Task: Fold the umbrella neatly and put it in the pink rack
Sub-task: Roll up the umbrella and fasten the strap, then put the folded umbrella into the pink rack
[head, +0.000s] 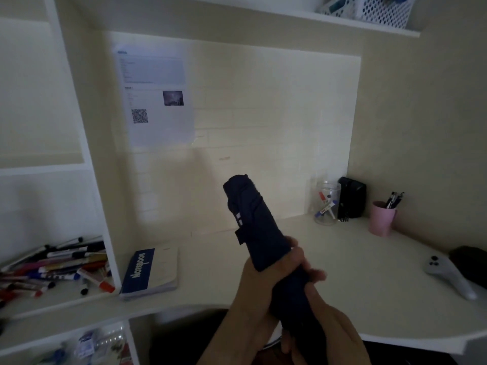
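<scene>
The umbrella (253, 222) is gripped at its near end by both the left hand (253, 288) and right hand (324, 325), its long axis slanting far-left; no pink rack is seen.

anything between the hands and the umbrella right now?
No. Both the left hand and the right hand already grip the lower end of the folded umbrella, which is held tilted above the desk. Nothing visible sits between them. No pink rack is recognisable in this view, so that path cannot be judged.

Both hands, left (259, 288) and right (322, 316), curl closed, raised together.
</scene>
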Available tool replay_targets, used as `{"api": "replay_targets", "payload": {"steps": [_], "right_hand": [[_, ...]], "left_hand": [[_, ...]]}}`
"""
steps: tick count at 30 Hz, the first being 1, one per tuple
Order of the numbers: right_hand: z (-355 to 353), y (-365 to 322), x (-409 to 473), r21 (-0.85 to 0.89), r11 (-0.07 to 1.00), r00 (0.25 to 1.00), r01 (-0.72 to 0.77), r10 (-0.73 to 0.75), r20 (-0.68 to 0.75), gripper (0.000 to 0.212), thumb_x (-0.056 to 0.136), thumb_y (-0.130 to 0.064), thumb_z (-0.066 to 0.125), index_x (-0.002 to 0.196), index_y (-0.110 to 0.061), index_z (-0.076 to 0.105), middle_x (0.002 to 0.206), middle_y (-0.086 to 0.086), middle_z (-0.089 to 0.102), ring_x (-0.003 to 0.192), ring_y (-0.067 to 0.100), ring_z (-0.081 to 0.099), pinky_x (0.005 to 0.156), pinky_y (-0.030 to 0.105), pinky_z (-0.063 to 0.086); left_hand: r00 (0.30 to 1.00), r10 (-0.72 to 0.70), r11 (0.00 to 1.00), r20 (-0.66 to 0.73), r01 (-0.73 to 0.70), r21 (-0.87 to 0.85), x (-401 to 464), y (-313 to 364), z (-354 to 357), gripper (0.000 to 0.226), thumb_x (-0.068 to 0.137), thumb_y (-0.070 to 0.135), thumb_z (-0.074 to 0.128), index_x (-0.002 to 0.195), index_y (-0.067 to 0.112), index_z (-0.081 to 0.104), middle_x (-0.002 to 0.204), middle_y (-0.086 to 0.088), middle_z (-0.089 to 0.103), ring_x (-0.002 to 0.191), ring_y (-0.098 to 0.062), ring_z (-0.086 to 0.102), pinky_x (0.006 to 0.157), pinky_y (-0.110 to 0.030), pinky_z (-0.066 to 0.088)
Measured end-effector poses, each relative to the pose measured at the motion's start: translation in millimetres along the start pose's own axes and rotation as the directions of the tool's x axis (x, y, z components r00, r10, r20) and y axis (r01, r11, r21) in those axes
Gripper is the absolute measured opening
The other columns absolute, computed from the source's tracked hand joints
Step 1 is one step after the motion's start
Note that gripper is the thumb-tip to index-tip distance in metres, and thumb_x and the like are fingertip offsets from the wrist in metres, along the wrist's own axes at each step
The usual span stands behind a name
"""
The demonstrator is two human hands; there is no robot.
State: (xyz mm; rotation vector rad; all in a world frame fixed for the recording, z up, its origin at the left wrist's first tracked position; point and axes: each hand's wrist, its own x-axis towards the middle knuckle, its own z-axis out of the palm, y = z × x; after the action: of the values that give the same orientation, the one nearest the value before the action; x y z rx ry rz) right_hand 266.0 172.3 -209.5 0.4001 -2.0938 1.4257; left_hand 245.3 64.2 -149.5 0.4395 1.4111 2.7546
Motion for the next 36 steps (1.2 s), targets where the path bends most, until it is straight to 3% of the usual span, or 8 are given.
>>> {"api": "replay_targets", "payload": {"steps": [4, 10, 14, 16, 20, 23, 28, 36], "right_hand": [[-1, 0, -1, 0.094, 0.982, 0.986, -0.166, 0.168, -0.006, 0.027, 0.094, -0.041, 0.06, 0.078, -0.019, 0.062, 0.057, -0.012, 0.071, 0.057, -0.008, 0.064, 0.058, 0.001, 0.044], [15, 5, -19, -0.18, 0.982, 0.99, 0.064, -0.084, -0.109, 0.045, 0.094, -0.025, 0.044, 0.085, 0.003, 0.078, 0.068, 0.015, 0.072, 0.078, 0.01, 0.055, 0.093, -0.012, 0.021], [-22, 10, 16, 0.163, 0.982, 0.994, -0.093, 0.082, 0.074, 0.023, 0.098, -0.027, 0.052, 0.098, -0.037, 0.072, 0.086, -0.001, 0.079, 0.087, 0.015, 0.067, 0.088, -0.001, 0.04], [-40, 6, 36, 0.404, 0.877, 0.965, -0.261, 0.238, 0.105, 0.028, 0.08, -0.034, 0.064, 0.105, -0.047, 0.067, 0.099, 0.0, 0.077, 0.086, 0.021, 0.073, 0.076, 0.027, 0.055], [-54, -18, 64, 0.28, 0.916, 0.956, -0.288, 0.294, 0.021, 0.076, 0.059, -0.067, 0.082, 0.117, -0.03, 0.051, 0.088, 0.007, 0.074, 0.057, 0.024, 0.066, 0.051, 0.031, 0.048], [-67, -13, 50, 0.338, 0.882, 0.932, -0.327, 0.36, -0.036, 0.056, 0.063, -0.043, 0.083, 0.104, -0.01, 0.062, 0.07, 0.014, 0.073, 0.049, 0.029, 0.064, 0.048, 0.033, 0.054], [-87, -4, 7, 0.572, 0.682, 0.878, -0.455, 0.452, 0.159, 0.041, 0.068, -0.016, 0.079, 0.106, -0.007, 0.067, 0.096, 0.013, 0.077, 0.08, 0.026, 0.075, 0.062, 0.027, 0.061], [-161, -4, -62, -0.613, 0.79, 0.954, -0.016, 0.196, 0.228, 0.075, 0.079, -0.063, 0.069, 0.144, -0.041, 0.039, 0.138, -0.017, 0.053, 0.125, 0.004, 0.049, 0.103, 0.032, 0.046]], "left_hand": [[0.955, 0.048, 0.993, -0.291, -0.015, 0.113, 14, -8, -1, 0.043, 0.061, 0.027, 0.097, 0.075, 0.006, 0.063, 0.065, -0.016, 0.061, 0.057, -0.028, 0.062, 0.054, -0.033, 0.053], [0.998, -0.07, 0.997, 0.002, 0.07, -0.039, -2, -10, 4, 0.044, 0.054, 0.029, 0.1, 0.082, 0.009, 0.071, 0.068, -0.016, 0.061, 0.06, -0.033, 0.065, 0.068, -0.041, 0.056], [0.959, 0.084, 0.941, -0.271, 0.013, 0.339, 5, -12, -4, 0.033, 0.073, 0.023, 0.092, 0.063, 0.007, 0.064, 0.054, -0.016, 0.055, 0.049, -0.025, 0.057, 0.065, -0.044, 0.055], [0.931, 0.225, 0.74, -0.286, 0.027, 0.673, 10, -13, -14, 0.034, 0.08, 0.025, 0.086, 0.071, 0.005, 0.061, 0.059, -0.02, 0.059, 0.052, -0.021, 0.058, 0.061, -0.04, 0.052], [0.945, 0.3, -0.184, 0.133, -0.079, 0.98, 7, -29, -31, 0.022, 0.087, 0.043, 0.062, 0.088, 0.029, 0.044, 0.074, 0.008, 0.064, 0.063, -0.013, 0.057, 0.059, -0.028, 0.05], [0.92, 0.236, -0.391, 0.312, -0.205, 0.898, 0, -41, -38, 0.035, 0.077, 0.063, 0.063, 0.087, 0.033, 0.047, 0.067, 0.013, 0.064, 0.056, -0.006, 0.057, 0.05, -0.025, 0.049], [0.958, -0.135, -0.038, 0.254, -0.261, 0.965, -11, -14, -55, 0.054, 0.067, 0.083, 0.067, 0.102, 0.044, 0.055, 0.092, 0.019, 0.071, 0.078, -0.002, 0.065, 0.072, -0.031, 0.056], [0.686, 0.039, -0.433, 0.726, -0.643, 0.631, -35, -88, -37, 0.041, 0.082, 0.059, 0.069, 0.091, 0.021, 0.058, 0.064, 0.007, 0.059, 0.046, -0.015, 0.055, 0.039, -0.027, 0.037]]}}
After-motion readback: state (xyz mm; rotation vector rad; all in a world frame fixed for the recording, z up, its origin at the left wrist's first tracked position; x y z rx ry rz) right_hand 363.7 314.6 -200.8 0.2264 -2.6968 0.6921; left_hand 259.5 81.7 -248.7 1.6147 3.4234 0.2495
